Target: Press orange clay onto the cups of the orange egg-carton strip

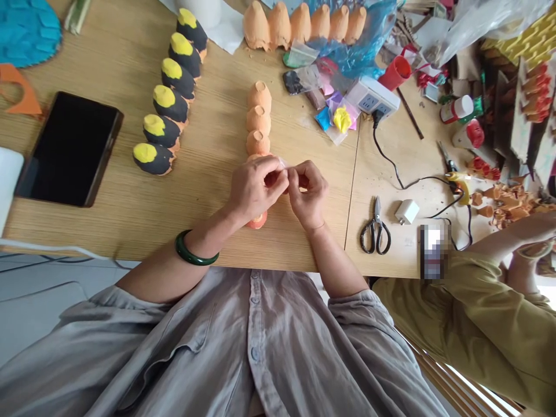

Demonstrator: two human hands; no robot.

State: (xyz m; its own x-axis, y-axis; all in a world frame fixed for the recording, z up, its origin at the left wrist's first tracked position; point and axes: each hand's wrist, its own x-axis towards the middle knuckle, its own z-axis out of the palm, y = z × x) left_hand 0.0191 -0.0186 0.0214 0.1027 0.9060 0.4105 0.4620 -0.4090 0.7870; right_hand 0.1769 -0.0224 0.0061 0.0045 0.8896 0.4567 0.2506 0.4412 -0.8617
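Observed: left hand (257, 186), thumb and forefinger closed in a pinch; right hand (307, 194), likewise pinching, fingertips meeting the left's. Between them, a small translucent scrap (281, 164), too hidden to identify, held above the orange row (259, 120) of molded cups, which runs lengthwise on the table (208, 214). To the left, black cups (167, 103) with yellow tops, in a slanting line; far side, a second row of plain orange cones (300, 24). Containers: clear bag (311, 75) beside a black lump (294, 83); yellow lump (341, 119) on clear wrap (337, 136), blue, purple and pink pieces around it. Red cup (396, 73) tilted, mouth visible, contents not discernible. White-capped jar (456, 109) near a second jar (469, 134), red at its top; whether lid or contents, cannot tell.
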